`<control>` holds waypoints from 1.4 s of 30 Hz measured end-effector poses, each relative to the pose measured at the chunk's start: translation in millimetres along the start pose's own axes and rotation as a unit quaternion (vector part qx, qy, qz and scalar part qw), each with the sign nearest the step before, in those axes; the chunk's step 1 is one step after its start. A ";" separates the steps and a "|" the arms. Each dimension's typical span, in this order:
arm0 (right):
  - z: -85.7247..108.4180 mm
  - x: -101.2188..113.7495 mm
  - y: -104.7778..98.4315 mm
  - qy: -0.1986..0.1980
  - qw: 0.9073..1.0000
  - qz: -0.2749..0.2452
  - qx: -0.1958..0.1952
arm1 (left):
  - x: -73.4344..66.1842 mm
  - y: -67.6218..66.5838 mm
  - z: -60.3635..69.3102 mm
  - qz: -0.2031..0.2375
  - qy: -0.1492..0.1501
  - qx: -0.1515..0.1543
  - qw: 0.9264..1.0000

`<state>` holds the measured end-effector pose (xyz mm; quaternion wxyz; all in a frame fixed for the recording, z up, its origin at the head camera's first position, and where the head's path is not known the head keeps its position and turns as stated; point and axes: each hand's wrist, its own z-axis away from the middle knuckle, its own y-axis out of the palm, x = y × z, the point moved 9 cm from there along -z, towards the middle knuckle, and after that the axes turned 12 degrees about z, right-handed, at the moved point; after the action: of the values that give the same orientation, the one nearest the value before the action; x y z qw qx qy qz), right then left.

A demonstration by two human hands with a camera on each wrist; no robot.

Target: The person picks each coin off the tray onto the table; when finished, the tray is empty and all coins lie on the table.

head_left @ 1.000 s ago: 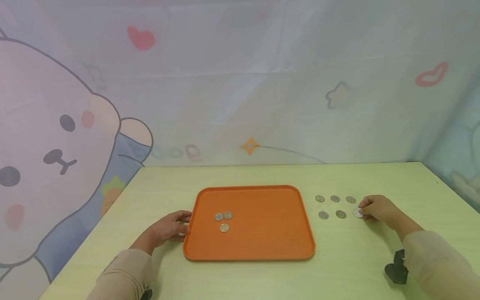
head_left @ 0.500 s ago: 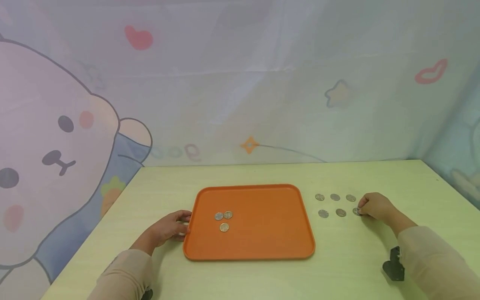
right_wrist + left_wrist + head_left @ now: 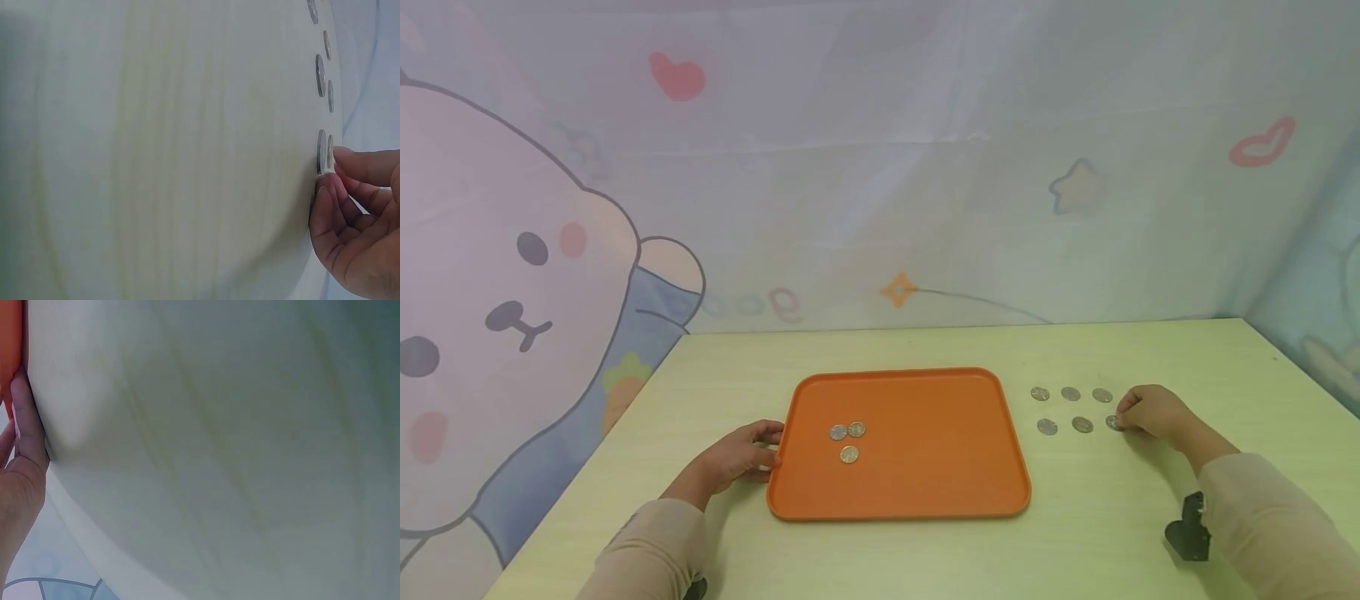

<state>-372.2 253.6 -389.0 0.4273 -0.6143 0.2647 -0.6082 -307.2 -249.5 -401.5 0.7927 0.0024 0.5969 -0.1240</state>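
Note:
An orange tray [image 3: 925, 450] lies on the table, with three silver coins on its left half, one of them this coin [image 3: 848, 454]. Against the tray's left rim rests my left hand [image 3: 733, 458], its fingers fairly straight along the edge in the left wrist view. Out to the right, my right hand [image 3: 1156, 414] has curled fingers and pinches the edge of a coin [image 3: 1112, 422] on the tabletop. That coin [image 3: 321, 152] appears flat in the right wrist view, partly hidden by fingertips in the head view.
Beside the held coin, several more coins [image 3: 1082, 425] form two short rows between the tray and my right hand. A pale yellow-green table [image 3: 895, 558] spans the view, backed by a printed cloth [image 3: 865, 208]. A black device [image 3: 1189, 529] hangs under my right sleeve.
The pinched coin, brighter and seemingly tilted a second ago, has come down flat on the table. My right hand has shifted slightly; my left hand and the tray stay put.

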 end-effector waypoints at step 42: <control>-13.2 151.1 25.1 -0.100 0.969 -0.214 0.067 | 0.3 1.4 0.9 -0.002 -0.001 0.016 1.000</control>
<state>-362.0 110.9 -332.9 0.3517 -0.6843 0.0415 -0.6374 -306.0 -248.3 -401.7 0.7929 0.0138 0.5942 -0.1347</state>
